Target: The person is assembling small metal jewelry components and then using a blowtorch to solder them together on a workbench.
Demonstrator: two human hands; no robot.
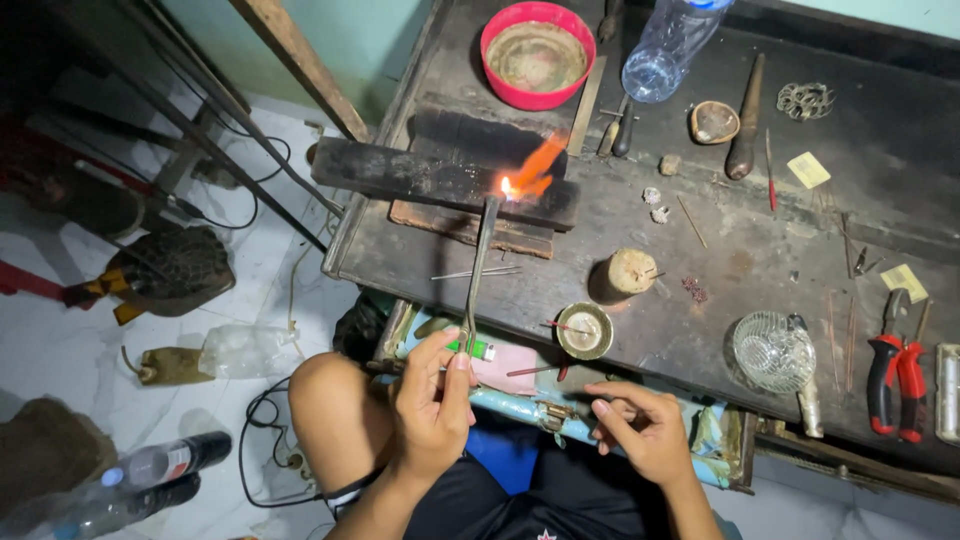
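Left hand (pixel 432 400), grip closed: thumb and fingers pinch the near end of a long, thin, dull-metal blowpipe (pixel 478 270). The tube is slender, greyish and slightly bent along its length. Its long axis runs from the grip up and away from the person, leaning a little to the right; the far tip points at a charred black wooden block (pixel 440 180) lying across the dark, scorched counter (pixel 760 250). At that tip burns a small bright orange flame (pixel 530 172), its tongue blown up and to the right, beyond the pipe's end.

Right hand (pixel 645 430), to the right of the left grip and level with it: fingers loosely curled, the fingertips pinched together; whether they have hold of anything cannot be told.

Just right of the left grip, at the counter's near edge, stands a small round brass dish (pixel 584 330); past it, a short pale wooden stump (pixel 628 271). Far beyond the flame sits a red plastic bowl (pixel 537 55). Well to the right lie a clear cut-glass bowl (pixel 773 351) and red-handled pliers (pixel 897 372).
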